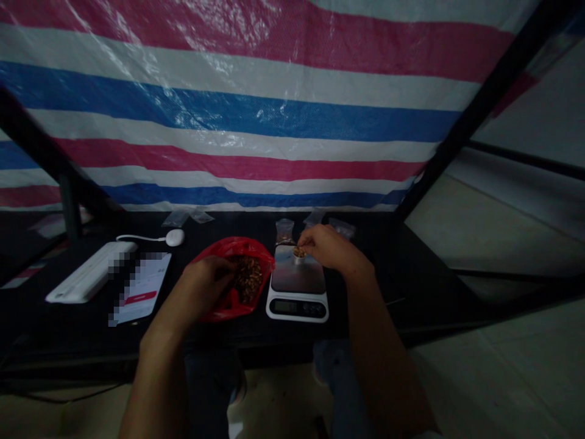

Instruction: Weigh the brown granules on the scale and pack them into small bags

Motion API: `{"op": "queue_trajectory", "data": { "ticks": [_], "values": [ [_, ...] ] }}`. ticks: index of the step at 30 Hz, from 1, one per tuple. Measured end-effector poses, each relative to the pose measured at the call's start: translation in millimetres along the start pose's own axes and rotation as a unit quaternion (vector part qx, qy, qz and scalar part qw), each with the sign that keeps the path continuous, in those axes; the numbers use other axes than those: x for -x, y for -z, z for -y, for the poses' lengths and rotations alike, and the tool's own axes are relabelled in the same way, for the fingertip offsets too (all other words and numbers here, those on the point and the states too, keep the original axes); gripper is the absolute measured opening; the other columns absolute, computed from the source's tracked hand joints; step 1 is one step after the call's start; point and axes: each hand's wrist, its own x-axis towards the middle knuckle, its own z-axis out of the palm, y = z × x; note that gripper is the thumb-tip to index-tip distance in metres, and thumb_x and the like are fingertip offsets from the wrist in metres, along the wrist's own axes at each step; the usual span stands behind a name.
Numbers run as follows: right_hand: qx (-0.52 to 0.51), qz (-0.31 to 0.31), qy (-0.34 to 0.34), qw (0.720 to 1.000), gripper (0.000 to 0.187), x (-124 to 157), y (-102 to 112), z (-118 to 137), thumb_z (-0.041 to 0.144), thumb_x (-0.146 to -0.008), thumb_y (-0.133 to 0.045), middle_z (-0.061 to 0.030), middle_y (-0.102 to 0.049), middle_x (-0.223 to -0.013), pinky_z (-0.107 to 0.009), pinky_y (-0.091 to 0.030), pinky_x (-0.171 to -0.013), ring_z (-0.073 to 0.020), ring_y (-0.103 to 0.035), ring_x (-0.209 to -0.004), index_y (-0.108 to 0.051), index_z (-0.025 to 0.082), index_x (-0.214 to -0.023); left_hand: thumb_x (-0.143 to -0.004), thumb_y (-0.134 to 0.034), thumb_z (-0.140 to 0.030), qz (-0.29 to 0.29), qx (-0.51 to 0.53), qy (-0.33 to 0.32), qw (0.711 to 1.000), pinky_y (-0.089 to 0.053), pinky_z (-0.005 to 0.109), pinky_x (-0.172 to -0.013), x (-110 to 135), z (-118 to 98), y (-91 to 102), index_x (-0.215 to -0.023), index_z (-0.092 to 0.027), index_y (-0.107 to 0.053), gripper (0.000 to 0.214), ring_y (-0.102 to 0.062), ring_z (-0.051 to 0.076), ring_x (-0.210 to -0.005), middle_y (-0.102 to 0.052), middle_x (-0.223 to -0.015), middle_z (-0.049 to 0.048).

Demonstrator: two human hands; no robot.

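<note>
A red plastic bag (219,314) lies open, with many small brown pieces (248,279) like seeds or nuts in it. My left hand (205,283) reaches over its left side, fingers curled at the pieces; whatever they hold is hidden. Right of the bag, a white digital kitchen scale (298,310) carries a small cup (298,260) filled with similar pieces on its steel plate. Above the cup's right rim, my right hand (326,245) has its fingertips pinched together. What is between them is too small to make out.
Behind the scale stands a small clear bag (284,231) with dark contents. More clear bags (176,218) lie along the back. At left are a phone (148,283), a long white box-like device (80,280) and a round white corded piece (175,237). A striped sheet (274,116) hangs behind.
</note>
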Motion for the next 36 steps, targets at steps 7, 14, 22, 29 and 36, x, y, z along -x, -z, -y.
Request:
{"op": "queue_trajectory", "data": {
  "ticks": [7, 14, 22, 29, 36],
  "values": [
    [-0.03, 0.018, -0.012, 0.999, 0.021, 1, -1, -2, 0.005, -0.087, -0.062, -0.0087, -0.08, -0.09, -0.026, -0.047, -0.072, -0.0188, -0.071, -0.083, -0.08, 0.016, -0.084, -0.085, -0.059, -0.034, -0.023, 0.077, -0.037, 0.996, -0.056, 0.033, -0.091, -2, -8, -0.5, -0.101, -0.024, -0.078, 0.027, -0.074, 0.025, -0.095, -0.079, -0.106, 0.0039],
    [-0.031, -0.005, -0.025, 0.999, 0.018, 1, -1, -1, 0.007, -0.088, -0.063, -0.0089, -0.079, -0.092, -0.026, -0.046, -0.07, -0.0186, -0.071, -0.083, -0.079, 0.016, -0.087, -0.084, -0.058, -0.032, -0.035, 0.183, -0.091, 0.978, -0.057, 0.035, -0.088, -2, -32, -7.7, -0.099, -0.02, -0.075, 0.025, -0.072, 0.023, -0.095, -0.078, -0.105, 0.0067],
    [-0.043, -0.031, 0.007, 0.999, 0.022, 2, 4, -3, 0.009, -0.089, -0.058, -0.0077, -0.079, -0.095, -0.026, -0.045, -0.071, -0.0175, -0.069, -0.084, -0.079, 0.015, -0.094, -0.086, -0.064, -0.031, -0.076, 0.268, -0.126, 0.952, -0.054, 0.032, -0.091, -10, -54, -23.4, -0.099, -0.018, -0.075, 0.021, -0.071, 0.021, -0.097, -0.077, -0.103, 0.0061],
    [-0.074, -0.021, 0.028, 0.997, 0.013, -8, -15, -8, 0.011, -0.085, -0.064, -0.0055, -0.078, -0.085, -0.024, -0.044, -0.066, -0.0152, -0.069, -0.077, -0.077, 0.015, -0.085, -0.087, -0.065, -0.025, -0.074, 0.315, -0.14, 0.936, -0.054, 0.031, -0.089, -19, -76, -41.2, -0.1, -0.016, -0.074, 0.018, -0.07, 0.02, -0.095, -0.077, -0.101, 0.0066],
    [-0.086, -0.026, 0.024, 0.996, 0.016, -7, -12, -12, 0.01, -0.085, -0.062, -0.0061, -0.077, -0.082, -0.026, -0.045, -0.065, -0.0164, -0.068, -0.075, -0.077, 0.015, -0.081, -0.087, -0.066, -0.025, -0.1, 0.323, -0.168, 0.926, -0.054, 0.034, -0.088, -27, -78, -54.8, -0.098, -0.019, -0.075, 0.015, -0.071, 0.022, -0.096, -0.077, -0.101, 0.0065]
  ]
}}
